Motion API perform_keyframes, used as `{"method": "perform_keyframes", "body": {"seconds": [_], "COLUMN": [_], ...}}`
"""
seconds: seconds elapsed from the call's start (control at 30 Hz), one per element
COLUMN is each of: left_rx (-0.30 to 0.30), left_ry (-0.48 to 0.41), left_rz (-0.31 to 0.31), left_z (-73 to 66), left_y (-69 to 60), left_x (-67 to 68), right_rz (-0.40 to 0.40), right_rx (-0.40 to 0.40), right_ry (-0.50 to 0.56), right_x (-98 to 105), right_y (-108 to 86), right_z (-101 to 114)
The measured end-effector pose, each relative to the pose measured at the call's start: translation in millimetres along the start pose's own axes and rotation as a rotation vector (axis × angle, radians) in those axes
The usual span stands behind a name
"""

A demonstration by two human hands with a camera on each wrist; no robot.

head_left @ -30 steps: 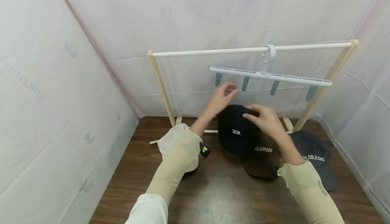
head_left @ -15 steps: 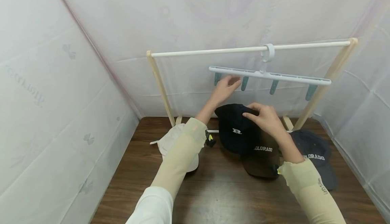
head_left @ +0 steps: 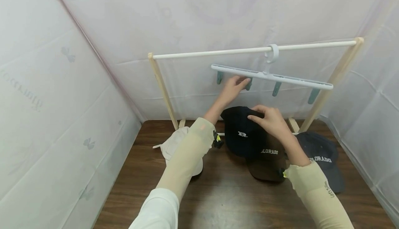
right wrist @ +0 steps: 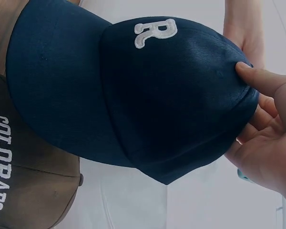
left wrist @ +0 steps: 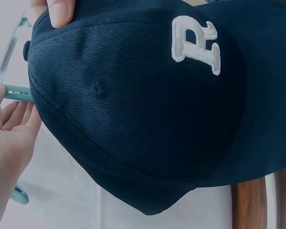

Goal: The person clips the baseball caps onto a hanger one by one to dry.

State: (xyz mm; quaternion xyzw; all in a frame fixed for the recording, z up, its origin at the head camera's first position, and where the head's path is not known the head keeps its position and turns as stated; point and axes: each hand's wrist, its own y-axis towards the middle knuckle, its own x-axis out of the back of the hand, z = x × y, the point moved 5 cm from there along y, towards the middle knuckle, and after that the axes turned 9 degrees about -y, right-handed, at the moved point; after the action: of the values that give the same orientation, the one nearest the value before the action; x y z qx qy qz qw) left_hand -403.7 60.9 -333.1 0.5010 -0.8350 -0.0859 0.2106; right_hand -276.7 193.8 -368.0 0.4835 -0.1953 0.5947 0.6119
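Note:
A navy baseball cap [head_left: 241, 132] with a white letter hangs from my right hand [head_left: 270, 120], which pinches it at the top of the crown; in the right wrist view the thumb presses the cloth and the fingers go behind. Higher up, my left hand [head_left: 233, 89] is at the second green clip [left wrist: 18, 93] from the left, and the left wrist view shows thumb and fingers pinching that clip. The clip belongs to a white hanger [head_left: 271, 76], tilted down to the right, above the cap.
The hanger hooks over a white rod [head_left: 212, 53] on a wooden-sided rack. A brown cap [head_left: 268, 166] lies behind the navy one, a dark grey cap [head_left: 322, 163] to the right and a beige cap [head_left: 176, 142] to the left, all on the wooden table [head_left: 224, 208]. White sheeting surrounds it.
My left hand has moved up and right from beneath the hanger's left end and taken hold of the second clip. The hanger has shifted slightly left. The right hand keeps the cap nearly still.

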Motion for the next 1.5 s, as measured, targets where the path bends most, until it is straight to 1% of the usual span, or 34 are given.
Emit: {"method": "perform_keyframes", "body": {"seconds": [0.07,0.13,0.33,0.43,0.57,0.67,0.77,0.9,1.03,1.3,1.5], "left_rx": [-0.007,-0.013,-0.015,-0.004,-0.008,-0.015,-0.009,0.011,0.040,0.056,0.082], "left_ry": [-0.037,-0.053,-0.052,-0.062,-0.074,-0.073,-0.061,-0.069,-0.101,-0.168,-0.273], "left_rz": [-0.023,-0.032,-0.019,-0.042,-0.076,-0.078,-0.079,-0.078,-0.084,-0.106,-0.116], "left_z": [-0.5,-1.6,-4.1,-4.2,-6.3,-9.5,-12.2,-13.8,-13.8,-15.1,-13.9], "left_y": [-0.5,-1.8,-6.1,-7.8,-9.7,-10.9,-12.2,-13.7,-14.2,-14.7,-14.0], "left_x": [1.6,2.8,1.9,2.7,4.0,3.7,3.7,3.8,5.1,7.9,7.2], "right_rz": [0.002,0.004,-0.008,-0.009,-0.004,-0.004,-0.008,-0.021,-0.047,-0.082,-0.117], "right_rx": [0.001,0.000,0.003,-0.001,-0.013,-0.021,-0.021,-0.023,-0.018,-0.021,-0.025], "right_ry": [0.001,0.005,0.019,0.018,0.012,0.012,0.012,0.009,0.013,0.049,0.058], "right_x": [0,1,0,0,1,3,5,7,9,11,13], "right_y": [0.5,0.7,0.4,0.6,0.9,1.5,2.6,4.1,5.0,6.6,9.7], "right_z": [1,1,1,0,-2,-4,-4,-5,-4,-5,-8]}}
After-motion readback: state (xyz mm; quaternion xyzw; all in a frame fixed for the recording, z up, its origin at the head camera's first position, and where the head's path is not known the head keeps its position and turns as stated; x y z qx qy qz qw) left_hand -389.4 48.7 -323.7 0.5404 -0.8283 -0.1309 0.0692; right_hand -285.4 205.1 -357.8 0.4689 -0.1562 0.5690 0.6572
